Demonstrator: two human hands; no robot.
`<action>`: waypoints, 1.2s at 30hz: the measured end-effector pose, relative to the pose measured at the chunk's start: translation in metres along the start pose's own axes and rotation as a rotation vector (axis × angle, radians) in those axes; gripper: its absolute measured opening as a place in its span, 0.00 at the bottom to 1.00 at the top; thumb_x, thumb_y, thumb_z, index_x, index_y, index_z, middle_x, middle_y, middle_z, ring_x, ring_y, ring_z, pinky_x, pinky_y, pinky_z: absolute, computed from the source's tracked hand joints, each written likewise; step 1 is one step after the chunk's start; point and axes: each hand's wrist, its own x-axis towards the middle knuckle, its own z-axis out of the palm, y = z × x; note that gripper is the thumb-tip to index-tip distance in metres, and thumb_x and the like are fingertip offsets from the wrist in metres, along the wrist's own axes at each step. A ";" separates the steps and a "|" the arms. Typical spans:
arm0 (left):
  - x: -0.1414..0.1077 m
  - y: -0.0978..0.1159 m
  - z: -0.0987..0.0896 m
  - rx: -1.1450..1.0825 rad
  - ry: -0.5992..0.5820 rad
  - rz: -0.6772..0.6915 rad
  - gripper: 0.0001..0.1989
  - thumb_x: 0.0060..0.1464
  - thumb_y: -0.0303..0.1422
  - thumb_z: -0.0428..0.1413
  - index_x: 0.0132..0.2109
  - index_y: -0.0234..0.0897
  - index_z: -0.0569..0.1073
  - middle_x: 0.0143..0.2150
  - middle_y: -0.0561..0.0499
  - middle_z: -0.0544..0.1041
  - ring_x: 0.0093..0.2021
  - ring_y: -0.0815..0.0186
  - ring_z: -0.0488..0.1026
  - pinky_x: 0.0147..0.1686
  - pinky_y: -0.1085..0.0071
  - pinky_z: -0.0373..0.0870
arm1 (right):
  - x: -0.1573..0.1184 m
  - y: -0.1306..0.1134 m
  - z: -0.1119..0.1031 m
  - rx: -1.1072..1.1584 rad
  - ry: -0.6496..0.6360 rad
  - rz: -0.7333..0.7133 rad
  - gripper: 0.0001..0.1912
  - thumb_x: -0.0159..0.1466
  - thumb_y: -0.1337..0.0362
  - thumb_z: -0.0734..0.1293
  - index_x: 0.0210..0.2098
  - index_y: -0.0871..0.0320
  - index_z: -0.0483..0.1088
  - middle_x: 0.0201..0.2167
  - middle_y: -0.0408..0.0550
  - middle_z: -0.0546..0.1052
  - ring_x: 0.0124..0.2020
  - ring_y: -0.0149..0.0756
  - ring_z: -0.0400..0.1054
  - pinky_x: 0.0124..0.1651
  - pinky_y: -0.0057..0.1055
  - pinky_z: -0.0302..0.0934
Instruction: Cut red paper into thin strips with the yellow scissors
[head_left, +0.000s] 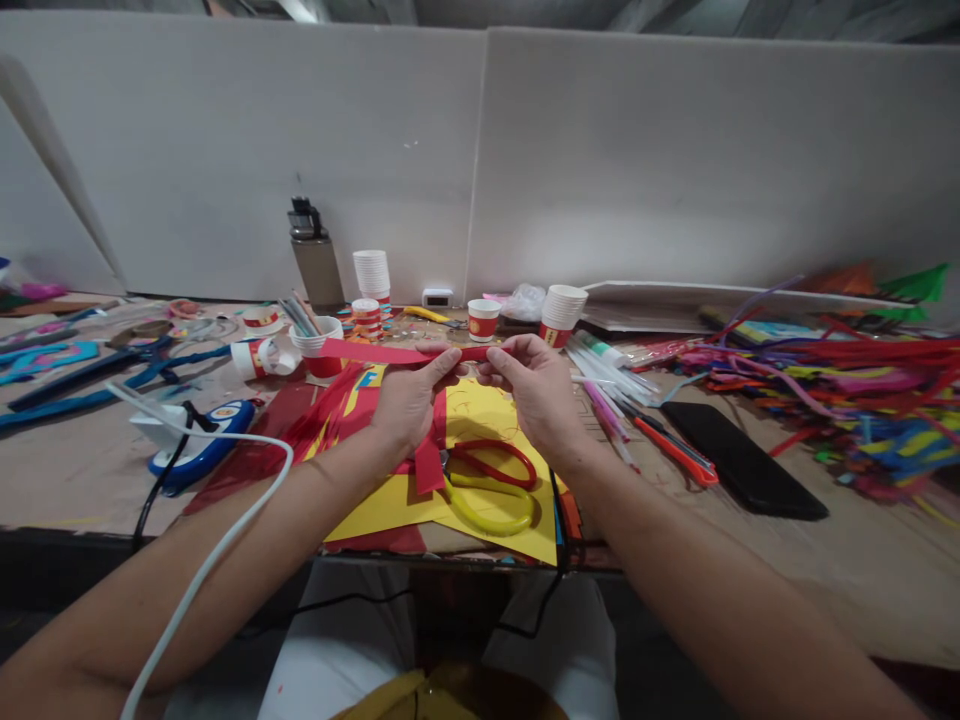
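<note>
A red paper strip [375, 352] is stretched between my two hands above the table. My left hand [410, 398] pinches it between thumb and fingers, and its long flat end sticks out to the left. My right hand [534, 385] pinches the other end, which looks narrower, perhaps folded or rolled. Below lie yellow paper sheets [375, 508], with another red strip [429, 465] hanging or lying beneath my left hand. Scissors [491, 487] with one red and one yellow handle rest on the yellow paper, their blades mostly hidden.
A white cable [247, 525] crosses over my left forearm from a blue power strip [202, 445]. On the right lie a black phone [742, 458], an orange cutter knife [679, 450] and colourful pipe cleaners [847, 385]. Paper cups [562, 312] and a bottle [316, 262] stand at the back.
</note>
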 end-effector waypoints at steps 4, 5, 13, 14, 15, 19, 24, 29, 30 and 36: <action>-0.001 0.001 0.001 0.002 0.010 -0.014 0.12 0.36 0.29 0.67 0.30 0.32 0.73 0.25 0.54 0.75 0.27 0.70 0.74 0.36 0.71 0.71 | -0.001 -0.001 0.000 -0.014 0.014 -0.013 0.12 0.53 0.63 0.71 0.29 0.57 0.63 0.21 0.36 0.70 0.22 0.26 0.68 0.30 0.27 0.67; -0.002 0.001 0.001 0.003 0.014 -0.016 0.12 0.36 0.29 0.67 0.30 0.33 0.73 0.25 0.54 0.75 0.27 0.70 0.74 0.36 0.71 0.71 | -0.001 -0.001 0.000 -0.012 0.019 -0.021 0.12 0.53 0.64 0.71 0.29 0.57 0.63 0.21 0.36 0.70 0.22 0.25 0.68 0.30 0.27 0.67; -0.004 0.002 0.004 -0.002 0.013 -0.015 0.09 0.38 0.27 0.66 0.29 0.33 0.74 0.24 0.53 0.75 0.25 0.72 0.72 0.33 0.74 0.69 | -0.004 0.000 0.002 -0.008 0.041 -0.065 0.10 0.54 0.64 0.71 0.28 0.58 0.64 0.21 0.37 0.70 0.21 0.26 0.68 0.27 0.26 0.66; -0.004 0.002 0.004 0.000 0.011 -0.014 0.08 0.39 0.27 0.66 0.28 0.33 0.74 0.24 0.54 0.75 0.25 0.73 0.72 0.32 0.75 0.69 | -0.004 0.000 0.002 -0.013 0.041 -0.067 0.10 0.54 0.64 0.71 0.28 0.58 0.64 0.21 0.37 0.70 0.21 0.26 0.68 0.27 0.26 0.66; -0.004 0.002 0.004 0.002 0.011 -0.012 0.08 0.39 0.27 0.66 0.28 0.33 0.74 0.24 0.54 0.74 0.25 0.73 0.71 0.32 0.75 0.68 | -0.004 0.000 0.002 -0.020 0.040 -0.067 0.10 0.54 0.64 0.71 0.29 0.58 0.64 0.20 0.37 0.70 0.21 0.26 0.68 0.27 0.27 0.66; -0.005 0.003 0.004 0.028 0.010 0.005 0.08 0.39 0.27 0.65 0.27 0.33 0.73 0.23 0.54 0.73 0.25 0.74 0.70 0.30 0.76 0.67 | -0.005 0.000 0.001 -0.046 0.037 -0.068 0.10 0.55 0.64 0.70 0.29 0.57 0.63 0.20 0.36 0.70 0.20 0.26 0.67 0.27 0.26 0.65; -0.006 0.006 0.004 0.025 -0.009 -0.016 0.08 0.39 0.27 0.65 0.28 0.33 0.72 0.24 0.55 0.73 0.24 0.75 0.70 0.30 0.76 0.67 | -0.005 0.000 0.001 -0.052 0.041 -0.080 0.10 0.55 0.64 0.70 0.29 0.57 0.63 0.19 0.36 0.70 0.20 0.26 0.67 0.26 0.26 0.64; -0.006 0.005 0.003 0.048 -0.093 -0.012 0.11 0.39 0.27 0.66 0.32 0.34 0.73 0.27 0.53 0.76 0.29 0.71 0.74 0.35 0.73 0.68 | -0.005 -0.001 0.000 -0.093 0.055 -0.071 0.10 0.56 0.63 0.69 0.29 0.57 0.63 0.19 0.37 0.71 0.20 0.26 0.67 0.27 0.26 0.64; -0.006 0.004 0.003 0.058 -0.106 -0.002 0.12 0.39 0.27 0.66 0.33 0.34 0.73 0.28 0.53 0.77 0.30 0.70 0.74 0.36 0.72 0.68 | -0.005 -0.001 0.000 -0.103 0.052 -0.071 0.10 0.56 0.63 0.69 0.29 0.57 0.63 0.19 0.37 0.71 0.20 0.27 0.67 0.27 0.26 0.64; -0.006 0.003 0.003 0.024 -0.118 0.016 0.12 0.39 0.26 0.65 0.33 0.35 0.71 0.27 0.53 0.76 0.30 0.69 0.75 0.37 0.71 0.69 | -0.010 -0.004 0.001 -0.167 0.014 -0.153 0.09 0.58 0.63 0.68 0.30 0.57 0.62 0.19 0.38 0.71 0.22 0.28 0.68 0.27 0.27 0.63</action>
